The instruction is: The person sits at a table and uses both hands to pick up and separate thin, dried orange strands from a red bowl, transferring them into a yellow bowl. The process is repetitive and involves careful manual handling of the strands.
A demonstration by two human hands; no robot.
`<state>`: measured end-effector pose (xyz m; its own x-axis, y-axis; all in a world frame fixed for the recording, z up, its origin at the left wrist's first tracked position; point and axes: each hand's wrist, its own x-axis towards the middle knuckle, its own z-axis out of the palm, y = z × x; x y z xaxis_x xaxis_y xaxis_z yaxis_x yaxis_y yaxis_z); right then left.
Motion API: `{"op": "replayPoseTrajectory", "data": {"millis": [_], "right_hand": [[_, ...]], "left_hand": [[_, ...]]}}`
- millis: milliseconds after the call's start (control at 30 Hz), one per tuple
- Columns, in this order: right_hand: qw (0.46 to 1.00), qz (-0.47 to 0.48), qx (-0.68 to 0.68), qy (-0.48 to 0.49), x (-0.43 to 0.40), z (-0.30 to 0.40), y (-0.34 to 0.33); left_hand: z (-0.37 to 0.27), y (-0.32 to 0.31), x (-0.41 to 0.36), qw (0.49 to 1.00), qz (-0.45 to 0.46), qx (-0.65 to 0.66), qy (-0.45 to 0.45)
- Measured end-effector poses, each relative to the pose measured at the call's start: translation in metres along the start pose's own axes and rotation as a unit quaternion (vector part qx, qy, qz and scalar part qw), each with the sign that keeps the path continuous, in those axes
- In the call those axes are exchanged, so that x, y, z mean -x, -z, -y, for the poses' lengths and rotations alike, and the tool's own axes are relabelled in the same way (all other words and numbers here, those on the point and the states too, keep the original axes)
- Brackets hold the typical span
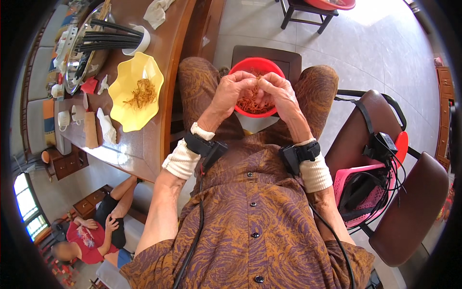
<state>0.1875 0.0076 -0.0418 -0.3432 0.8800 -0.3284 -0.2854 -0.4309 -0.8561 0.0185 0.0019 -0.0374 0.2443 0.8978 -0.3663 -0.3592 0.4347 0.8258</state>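
Both of my hands meet over a round red plastic bowl [255,115], which holds many thin, reddish-brown root-like strands [252,104]. My left hand [234,90] has its thumb and forefinger pinched near the bowl's middle. Opposite it, my right hand [279,90] pinches too, its fingertips nearly touching the left ones. A small pale piece seems to lie between the fingertips; its kind cannot be told. On the table to the left, a yellow wavy-rimmed plastic dish [126,117] contains a small pile of orange-brown strands [142,94].
The wooden table [153,151] also bears a white cup [143,42] of black chopsticks, mugs, crumpled tissues and a metal tray. A dark stool [296,59] stands behind the bowl. At right, a brown chair [350,126] holds a pink basket [339,188] with cables. A person [86,238] reclines at lower left.
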Motion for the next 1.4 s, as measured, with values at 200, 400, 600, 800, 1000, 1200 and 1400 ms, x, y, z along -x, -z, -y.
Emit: {"op": "replayPoseTrajectory", "data": {"millis": [200, 400, 600, 800, 1000, 1200, 1400], "right_hand": [[0.958, -0.032, 0.279, 0.061, -0.003, 0.022, -0.001], [0.923, -0.025, 0.364, 0.122, -0.015, 0.017, 0.01], [0.956, 0.011, 0.277, 0.093, -0.011, 0.03, 0.021], [0.96, 0.017, 0.26, 0.102, -0.014, 0.031, 0.024], [0.942, -0.069, 0.283, 0.167, -0.018, 0.023, 0.019], [0.867, -0.109, 0.398, 0.279, -0.014, 0.014, 0.0], [0.803, 0.005, 0.484, 0.348, -0.001, 0.011, -0.018]], "left_hand": [[-0.004, -0.001, -0.002, 0.974, 0.001, -0.205, -0.097], [-0.012, -0.008, -0.002, 0.979, 0.055, -0.181, -0.069], [-0.018, -0.002, 0.002, 0.975, 0.032, -0.218, -0.014], [-0.012, 0.005, 0.002, 0.988, 0.01, -0.153, 0.02], [-0.011, 0.01, 0.006, 0.994, 0.015, -0.088, 0.062], [-0.009, 0.01, 0.008, 0.992, 0.035, 0.106, 0.051], [-0.004, 0.012, 0.001, 0.995, -0.048, 0.089, -0.004]]}}
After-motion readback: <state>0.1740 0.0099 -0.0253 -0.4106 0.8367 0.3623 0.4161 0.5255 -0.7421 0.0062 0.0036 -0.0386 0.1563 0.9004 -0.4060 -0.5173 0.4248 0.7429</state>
